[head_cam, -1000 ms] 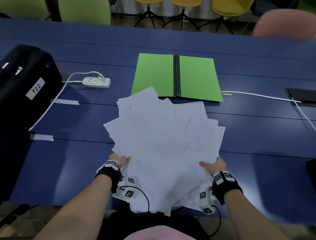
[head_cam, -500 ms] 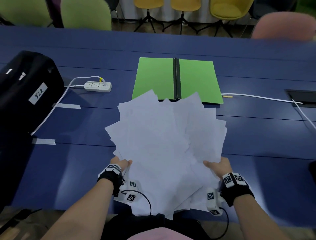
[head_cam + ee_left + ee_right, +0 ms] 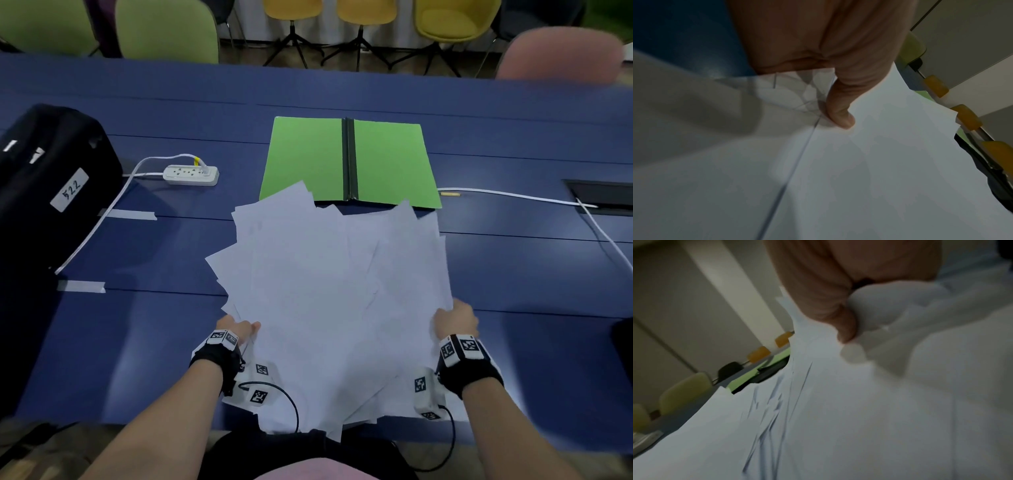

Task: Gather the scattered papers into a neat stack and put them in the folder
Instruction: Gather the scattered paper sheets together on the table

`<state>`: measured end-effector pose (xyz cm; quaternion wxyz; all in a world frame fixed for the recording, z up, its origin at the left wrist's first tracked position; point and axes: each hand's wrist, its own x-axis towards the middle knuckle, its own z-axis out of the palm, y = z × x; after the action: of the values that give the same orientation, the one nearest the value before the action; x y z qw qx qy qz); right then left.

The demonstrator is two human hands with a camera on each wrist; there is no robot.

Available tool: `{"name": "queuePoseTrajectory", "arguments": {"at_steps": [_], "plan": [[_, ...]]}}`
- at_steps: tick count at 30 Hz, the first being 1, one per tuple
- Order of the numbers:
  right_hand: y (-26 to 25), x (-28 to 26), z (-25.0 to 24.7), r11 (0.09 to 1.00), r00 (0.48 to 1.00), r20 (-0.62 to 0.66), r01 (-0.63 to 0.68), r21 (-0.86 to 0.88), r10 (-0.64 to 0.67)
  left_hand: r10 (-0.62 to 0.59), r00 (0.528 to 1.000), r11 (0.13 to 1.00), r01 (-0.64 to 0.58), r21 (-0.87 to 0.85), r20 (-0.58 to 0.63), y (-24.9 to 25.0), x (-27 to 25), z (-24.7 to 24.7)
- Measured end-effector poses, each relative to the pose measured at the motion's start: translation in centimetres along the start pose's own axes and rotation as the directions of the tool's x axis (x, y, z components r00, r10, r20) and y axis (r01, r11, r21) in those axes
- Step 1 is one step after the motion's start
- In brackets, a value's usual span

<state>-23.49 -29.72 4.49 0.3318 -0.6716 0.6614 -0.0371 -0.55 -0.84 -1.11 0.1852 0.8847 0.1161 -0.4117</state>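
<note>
Both hands' grip (image 3: 239, 330) (image 3: 455, 320) (thumbs atop) pinches papers (image 3: 329, 291).

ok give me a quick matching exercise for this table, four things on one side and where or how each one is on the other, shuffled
Things:
1. folder
2. papers
3. power strip
4. black bag

Place or state:
A. fanned out, gripped by the left hand and the right hand
B. at the table's left edge, white label on it
C. lying open, beyond the papers
D. left of the folder, one plug in it

Pairs: 1-C, 2-A, 3-D, 4-B
</note>
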Motion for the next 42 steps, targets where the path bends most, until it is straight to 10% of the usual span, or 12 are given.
{"name": "queuePoseTrajectory", "arguments": {"at_steps": [16,24,34,39,42], "plan": [[-8.4,-2.0,-6.9,0.916,0.789,-0.47,0.377,-0.139,-0.396,0.0,1.0,0.996,-0.002,-0.086,-0.014,-0.1,0.1,0.4],[-12.4,-4.2,-10.2,0.883,0.7,-0.622,0.468,0.029,-0.351,0.007,1.0,0.998,-0.008,-0.061,-0.011,0.2,-0.5,0.2],[-7.3,-2.0,-1.4,0.955,0.952,-0.171,0.273,0.112,-0.252,0.016,1.0,0.994,-0.014,-0.111,0.014,0.1,-0.8,0.2],[-3.1,-2.3,3.8,0.976,0.972,0.108,0.215,-0.031,-0.21,-0.009,1.0,0.966,0.014,-0.26,0.022,-0.3,-0.2,0.2],[-1.6,-2.7,6.8,0.971,0.899,0.385,0.238,-0.026,-0.21,-0.048,0.994,0.851,0.092,-0.516,0.097,-0.3,-0.1,0.2]]}}
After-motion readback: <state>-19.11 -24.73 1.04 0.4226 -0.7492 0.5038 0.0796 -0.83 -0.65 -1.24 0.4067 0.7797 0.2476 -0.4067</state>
